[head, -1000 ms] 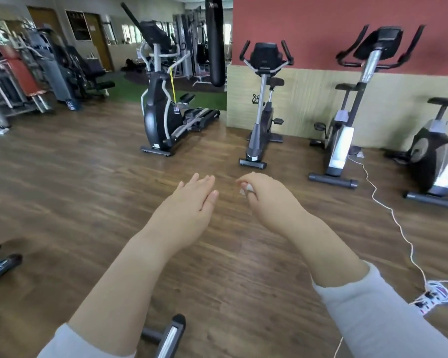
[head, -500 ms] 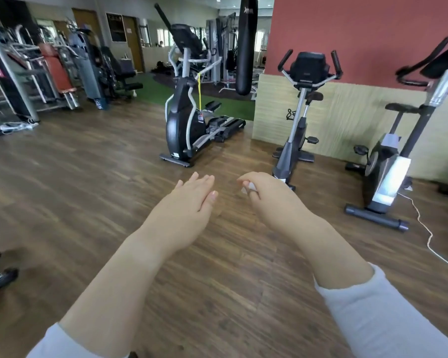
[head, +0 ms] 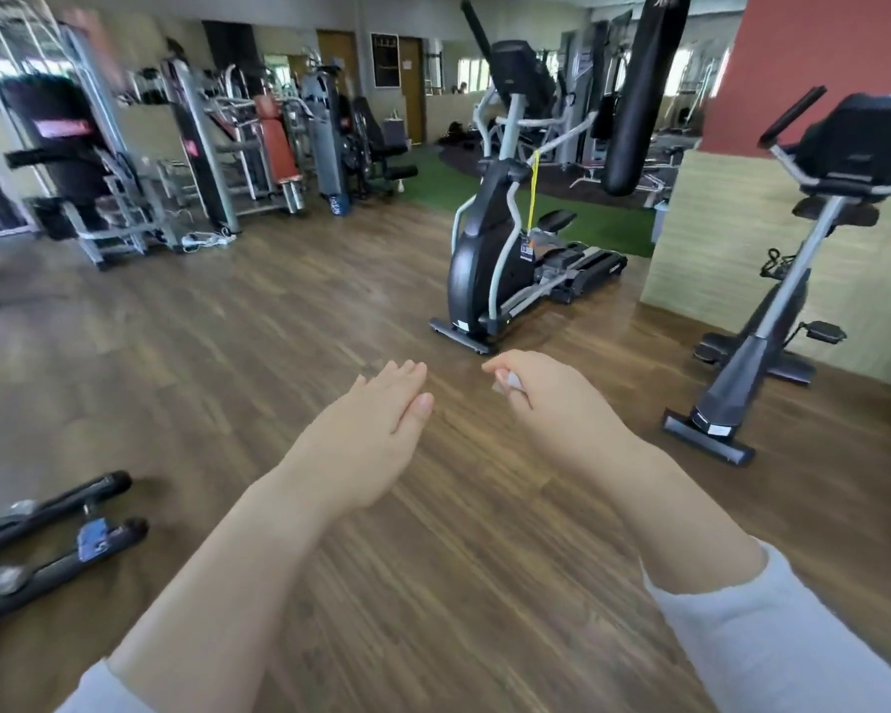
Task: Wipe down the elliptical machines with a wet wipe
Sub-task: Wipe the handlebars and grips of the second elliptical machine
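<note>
A black and grey elliptical machine (head: pixel 489 259) stands on the wooden floor ahead, a little right of centre, with a yellow tag hanging from it. My right hand (head: pixel 551 403) is held out in front of me, fingers curled round a small white wet wipe (head: pixel 506 381) that mostly hides in the fist. My left hand (head: pixel 376 419) hovers beside it with straight fingers, holding nothing. Both hands are well short of the machine.
An upright exercise bike (head: pixel 788 280) stands at the right by a beige and red wall. A black punching bag (head: pixel 639 95) hangs behind the elliptical. Weight machines (head: pixel 217 162) line the far left. Black equipment feet (head: pixel 52 532) lie on the floor at the lower left.
The view has swung to the left: the elliptical and the bike have shifted rightward and weight machines have come into view. My hands keep the same pose.
</note>
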The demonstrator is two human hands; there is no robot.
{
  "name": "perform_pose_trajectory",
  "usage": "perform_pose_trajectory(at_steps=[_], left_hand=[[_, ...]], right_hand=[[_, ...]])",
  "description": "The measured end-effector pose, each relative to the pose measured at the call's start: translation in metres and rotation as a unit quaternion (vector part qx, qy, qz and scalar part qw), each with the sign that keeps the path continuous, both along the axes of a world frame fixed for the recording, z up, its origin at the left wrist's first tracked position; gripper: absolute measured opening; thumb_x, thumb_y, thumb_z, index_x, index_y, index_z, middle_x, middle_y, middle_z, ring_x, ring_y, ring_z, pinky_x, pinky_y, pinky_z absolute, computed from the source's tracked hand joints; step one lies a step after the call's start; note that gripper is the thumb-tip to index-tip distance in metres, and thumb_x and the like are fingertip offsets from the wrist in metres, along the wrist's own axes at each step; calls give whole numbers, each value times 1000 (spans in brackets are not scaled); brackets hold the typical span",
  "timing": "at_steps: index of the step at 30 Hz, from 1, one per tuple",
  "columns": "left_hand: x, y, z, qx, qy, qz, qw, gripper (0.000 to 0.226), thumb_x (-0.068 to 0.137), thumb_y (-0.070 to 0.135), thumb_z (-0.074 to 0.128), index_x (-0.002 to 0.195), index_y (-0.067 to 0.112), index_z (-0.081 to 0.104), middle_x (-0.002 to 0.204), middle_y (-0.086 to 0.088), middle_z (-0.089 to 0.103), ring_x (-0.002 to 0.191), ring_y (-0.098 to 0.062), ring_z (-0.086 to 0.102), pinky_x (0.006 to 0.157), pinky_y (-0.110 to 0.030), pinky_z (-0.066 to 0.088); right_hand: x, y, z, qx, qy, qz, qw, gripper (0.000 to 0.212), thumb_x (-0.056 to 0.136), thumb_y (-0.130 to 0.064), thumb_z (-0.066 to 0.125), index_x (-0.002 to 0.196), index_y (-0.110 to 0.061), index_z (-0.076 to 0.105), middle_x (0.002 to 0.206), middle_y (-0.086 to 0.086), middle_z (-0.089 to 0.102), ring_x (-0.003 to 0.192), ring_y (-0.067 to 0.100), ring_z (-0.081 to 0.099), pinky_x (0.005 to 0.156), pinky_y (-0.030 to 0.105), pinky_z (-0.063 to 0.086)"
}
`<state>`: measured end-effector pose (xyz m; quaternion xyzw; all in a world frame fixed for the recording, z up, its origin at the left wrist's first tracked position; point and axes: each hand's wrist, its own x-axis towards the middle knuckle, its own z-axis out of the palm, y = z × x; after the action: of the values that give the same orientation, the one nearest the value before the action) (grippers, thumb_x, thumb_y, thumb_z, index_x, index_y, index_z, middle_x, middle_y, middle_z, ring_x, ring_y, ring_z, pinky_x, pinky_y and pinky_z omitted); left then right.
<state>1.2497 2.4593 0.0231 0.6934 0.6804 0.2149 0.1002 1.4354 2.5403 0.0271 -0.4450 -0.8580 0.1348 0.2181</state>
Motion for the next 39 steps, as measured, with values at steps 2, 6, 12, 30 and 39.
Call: perform_pose_trajectory(at_steps=[2,6,12,30,39], left_hand=[[-21,33,-1,1,2,34,999,50,104,35,24,152,21,22,159,10,18,146,-1,6,116,-21,-1],[-66,93,5,5,-14,113,993,51,103,35,24,152,21,22,158,11,17,145,-1,4,116,-19,-2],[-140,140,9,25,-21,240,970,52,103,38,24,152,23,22,158,13,17,145,1,4,117,-20,0],[-476,77,9,25,23,530,847,50,104,35,26,152,21,25,158,10,19,145,-1,6,110,-13,-1],[-620,-5,21,6,47,659,751,51,103,37,26,151,22,24,158,9,20,146,-3,7,115,-18,0]], right_hand=[[-25,46,-3,-4,-1,33,999,31,102,-16,38,126,-18,57,123,-2,61,115,15,54,89,25,35],[-87,135,0,-4,-31,115,993,32,100,-14,38,124,-20,57,119,-3,61,111,17,55,100,33,35],[-198,218,9,35,-67,234,969,31,97,-15,39,121,-22,58,115,-2,60,106,21,56,99,33,32],[-649,185,12,80,-29,552,829,31,97,-14,42,124,-18,57,121,1,60,108,24,58,91,35,44],[-859,103,14,87,-3,676,732,30,98,-20,44,125,-23,58,121,2,63,108,28,57,89,40,48]])
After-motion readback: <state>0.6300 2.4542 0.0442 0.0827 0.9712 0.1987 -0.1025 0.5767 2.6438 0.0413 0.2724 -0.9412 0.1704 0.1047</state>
